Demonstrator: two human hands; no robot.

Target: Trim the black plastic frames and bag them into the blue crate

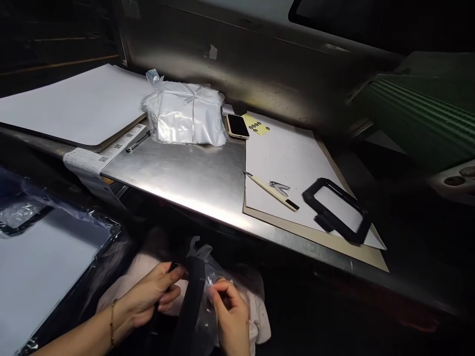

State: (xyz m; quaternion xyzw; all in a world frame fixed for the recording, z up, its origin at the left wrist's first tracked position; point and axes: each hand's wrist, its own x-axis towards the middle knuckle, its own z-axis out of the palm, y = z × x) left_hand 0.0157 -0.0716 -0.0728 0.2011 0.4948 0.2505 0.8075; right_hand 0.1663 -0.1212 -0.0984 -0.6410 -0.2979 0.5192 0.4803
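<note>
- Steel, smooth and dully shining, makes the worktop (pixel 178 165), with an upright metal panel (pixel 252 64) behind it.
- White and flat, a broad sheet (pixel 74 104) with rounded corners covers the worktop's left end; at the lower left, glossy dark plastic film (pixel 107 252) edges another pale flat surface (pixel 55 277).
- Green ridged material (pixel 419 106) shows at the right.
- White paper (pixel 282 153), sprinkled with dark specks, lies over tan board (pixel 315 235) on the worktop's right side.
- Pale, softly creased cloth (pixel 258 309) shows below and behind the hands.
- Crinkled and glossy, a bundle of clear film (pixel 189 116) sits at the back, tied crosswise.
- Matt black and straight-edged, the held frame (pixel 193 287) is below the worktop's front edge, between the hands; limp, transparent film of a clear bag (pixel 211 321) lies along it, though how much of the frame is inside cannot be told.
- Bare skin: the left hand (pixel 161 294) has its fingers curled and closed on the held frame; the right hand (pixel 232 314) pinches the film between thumb and forefinger, its other fingers bent.
- Black too, a spare frame (pixel 337 210) rests on the white paper, a tab on its near side.
- White printed strip (pixel 106 153) drapes over the front edge.
- Cream-handled, a slim knife (pixel 272 192) lies near shiny metal clippers (pixel 280 187).
- Dark glass fronts a phone (pixel 237 126), beside yellow paper (pixel 260 127) with round black marks.
- Slender, a pen (pixel 138 142) lies near the printed strip.
</note>
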